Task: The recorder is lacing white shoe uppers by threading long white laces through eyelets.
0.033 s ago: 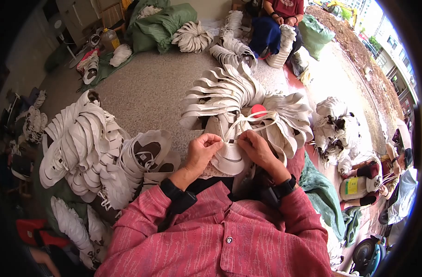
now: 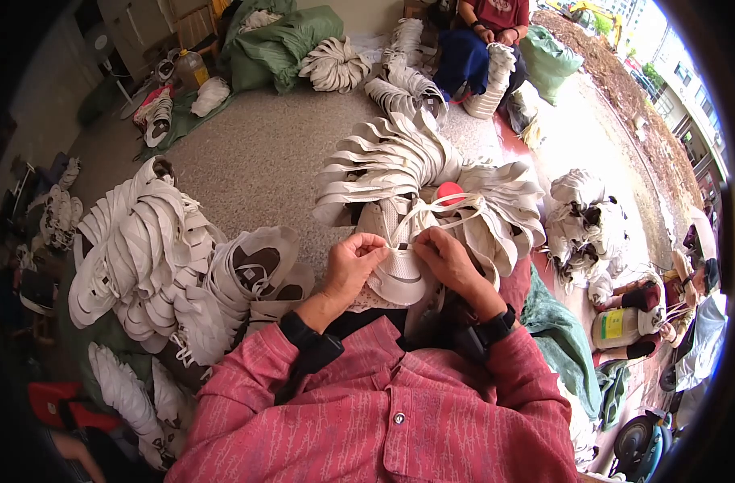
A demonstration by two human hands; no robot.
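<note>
A white mesh shoe upper [image 2: 397,288] lies in front of me, its toe toward my body. My left hand [image 2: 354,264] is closed in a pinch at the left side of its lacing, on the shoelace. Across from it, my right hand [image 2: 449,259] pinches the shoelace at the right side; the fingertips hide the exact grip. Loose loops of white shoelace [image 2: 420,211] run up and to the right from the upper. Behind it fans a row of nested shoe uppers [image 2: 391,161], with another bunch [image 2: 504,205] to the right. A red round object [image 2: 449,193] shows between them.
Stacked uppers [image 2: 142,249] crowd my left side. More uppers [image 2: 584,217] are heaped at the right, near a plastic jug [image 2: 617,328] and green cloth [image 2: 564,338]. Green sacks [image 2: 279,48] stand at the back. A seated person [image 2: 492,40] handles a stack of uppers far ahead.
</note>
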